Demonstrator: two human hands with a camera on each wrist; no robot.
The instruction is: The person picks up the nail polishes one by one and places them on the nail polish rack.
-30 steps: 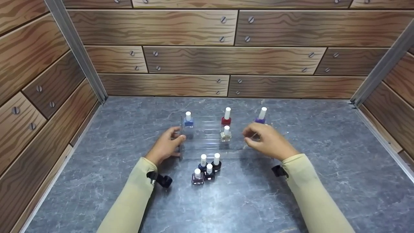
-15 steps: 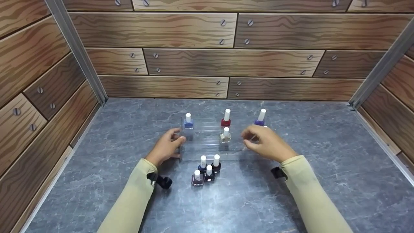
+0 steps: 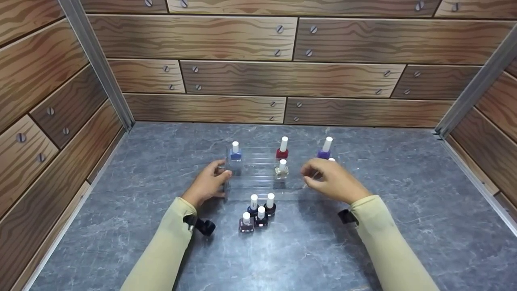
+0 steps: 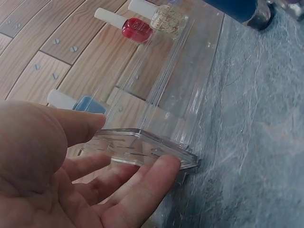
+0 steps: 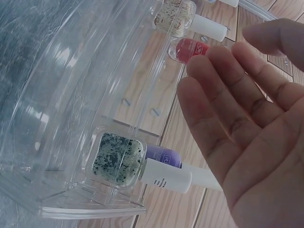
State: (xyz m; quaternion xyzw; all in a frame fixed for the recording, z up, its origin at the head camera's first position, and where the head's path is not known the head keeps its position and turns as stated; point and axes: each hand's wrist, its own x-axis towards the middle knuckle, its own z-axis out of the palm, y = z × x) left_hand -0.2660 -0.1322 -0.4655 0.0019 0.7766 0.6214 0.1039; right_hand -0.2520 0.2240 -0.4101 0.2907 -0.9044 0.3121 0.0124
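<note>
A clear stepped display rack (image 3: 258, 184) stands mid-table. My left hand (image 3: 207, 182) holds its left end panel, thumb on one side and fingers on the other, as the left wrist view shows. My right hand (image 3: 333, 178) hovers by the rack's right part, fingers loosely bent and holding nothing. On the back step are a blue nail polish bottle (image 3: 236, 154), a red one (image 3: 282, 153) and a purple one (image 3: 324, 154). One step lower sits a gold-flecked bottle (image 3: 281, 171). A black-speckled bottle (image 5: 117, 159) is mostly hidden behind my right hand in the head view.
Several dark nail polish bottles (image 3: 261, 218) with white caps stand clustered on the grey marbled table (image 3: 282, 258), just in front of the rack. Wood-patterned walls (image 3: 234, 76) close in the back and both sides.
My right hand has drawn slightly back toward me, so the white cap of the speckled bottle now shows above it. My left hand stays at the rack's end, and the bottles stay in place.
</note>
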